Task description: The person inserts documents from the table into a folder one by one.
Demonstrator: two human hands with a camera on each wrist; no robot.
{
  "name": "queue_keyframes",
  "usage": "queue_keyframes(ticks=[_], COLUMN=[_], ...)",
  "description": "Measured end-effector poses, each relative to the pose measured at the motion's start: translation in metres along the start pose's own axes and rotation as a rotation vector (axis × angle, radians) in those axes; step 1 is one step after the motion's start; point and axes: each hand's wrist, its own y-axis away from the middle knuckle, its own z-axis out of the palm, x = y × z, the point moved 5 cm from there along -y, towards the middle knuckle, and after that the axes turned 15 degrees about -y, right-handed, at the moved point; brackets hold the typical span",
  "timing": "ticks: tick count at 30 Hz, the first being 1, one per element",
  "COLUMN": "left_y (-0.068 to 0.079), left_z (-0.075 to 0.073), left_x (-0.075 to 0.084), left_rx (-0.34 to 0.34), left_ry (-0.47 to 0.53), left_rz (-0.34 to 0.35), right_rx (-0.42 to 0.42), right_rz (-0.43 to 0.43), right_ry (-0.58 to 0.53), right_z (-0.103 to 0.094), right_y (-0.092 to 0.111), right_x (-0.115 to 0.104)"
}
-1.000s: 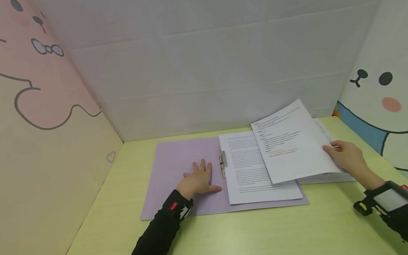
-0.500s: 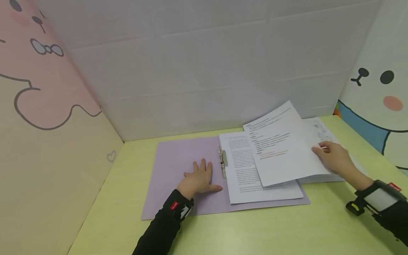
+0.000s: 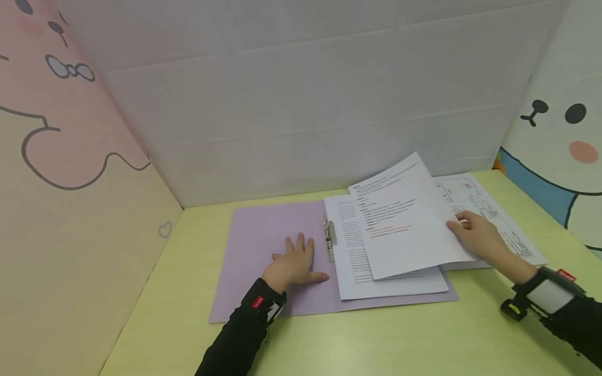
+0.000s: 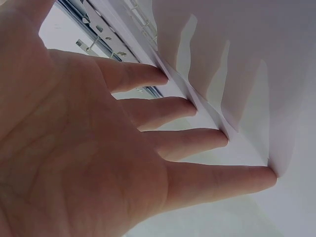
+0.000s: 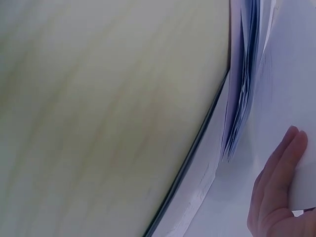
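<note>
A light purple ring binder [image 3: 263, 230] lies spread flat, its metal clip [image 3: 330, 240] near the middle. My left hand [image 3: 292, 267] rests on its left cover with the fingers apart; the left wrist view shows the fingers [image 4: 217, 185] straight and touching the cover. Printed pages [image 3: 348, 261] lie on the binder's right half. Between thumb and fingers, my right hand [image 3: 479, 240] pinches the right edge of a printed sheet [image 3: 409, 250] with a few red lines. That sheet slants over the pages, its top corner raised. Beneath the right hand lies another stack of paper [image 3: 522, 243] with line drawings on top.
The yellow-green tabletop [image 3: 357, 344] extends in front of the binder. A pale wall panel [image 3: 282, 167] stands right behind, with cartoon-printed side panels at left and right. A thin dark edge [image 5: 185, 158] runs below the right stack in the right wrist view.
My right hand has moved left with the printed sheet, which now covers more of the binder's pages. More of the drawing on the right stack shows. My left hand has stayed put.
</note>
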Motion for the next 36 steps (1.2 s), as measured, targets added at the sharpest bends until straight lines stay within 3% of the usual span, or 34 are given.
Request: queue_keyframes(ticks=[10,26,36], left_y=[0.002,0.004,0.005], left_z=[-0.001,-0.004,-0.005], left_x=[0.0,0.0,0.0], left_rx=[-0.003,-0.003,-0.001], left_ry=[0.001,0.005,0.0], left_rz=[-0.003,0.003,-0.001], right_rx=[-0.086,-0.141,-0.172], right_rz=[0.049,0.121,0.121], right_ry=[-0.046,-0.131,-0.138], right_z=[0.018,0.039,0.043], right_y=[0.003,0.012,0.015], right_x=[-0.009,-0.02,-0.024])
